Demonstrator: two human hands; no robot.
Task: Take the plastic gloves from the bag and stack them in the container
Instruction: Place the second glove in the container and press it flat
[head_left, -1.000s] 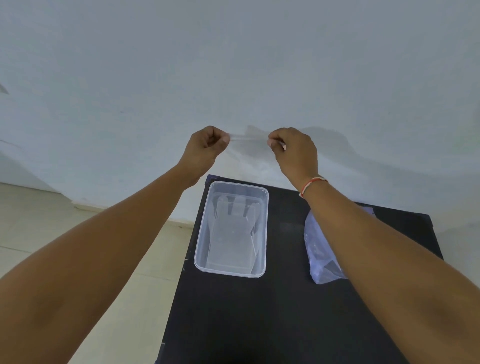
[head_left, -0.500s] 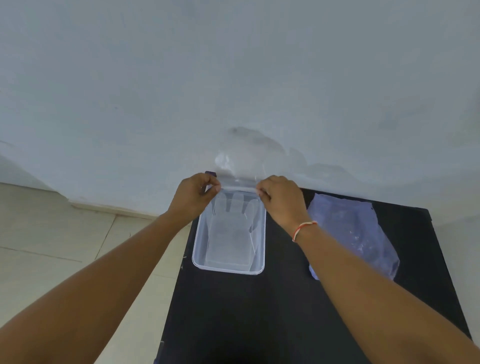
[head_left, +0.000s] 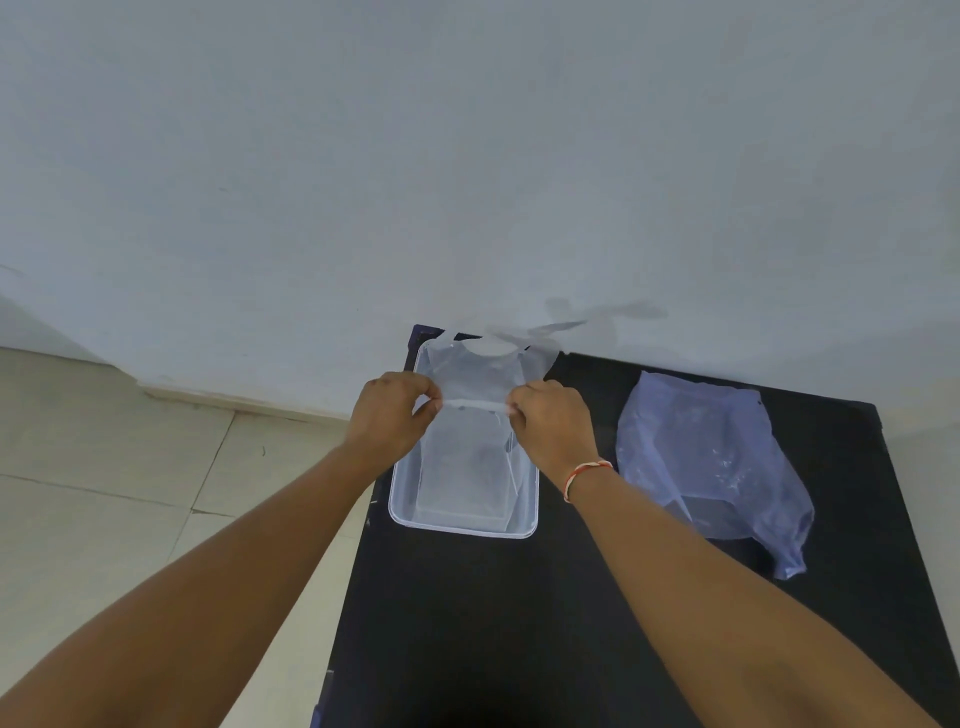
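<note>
A clear plastic glove (head_left: 480, 376) is stretched flat between my two hands over the clear rectangular container (head_left: 404, 499). My left hand (head_left: 392, 415) pinches the glove's cuff at the left corner, and my right hand (head_left: 553, 423) pinches it at the right corner. The glove's fingers drape past the container's far end toward the wall. At least one more clear glove lies flat inside the container. The bluish translucent bag (head_left: 711, 462) lies crumpled on the black table to the right of the container.
The black table (head_left: 519, 623) stands against a pale wall (head_left: 467, 156). Its left edge runs just beside the container, with beige tiled floor (head_left: 104, 493) below. A red and white thread band (head_left: 584, 475) circles my right wrist.
Both hands have come down from in front of the wall to just above the container, carrying the stretched glove with them. The bag now shows fully beside my right arm.
</note>
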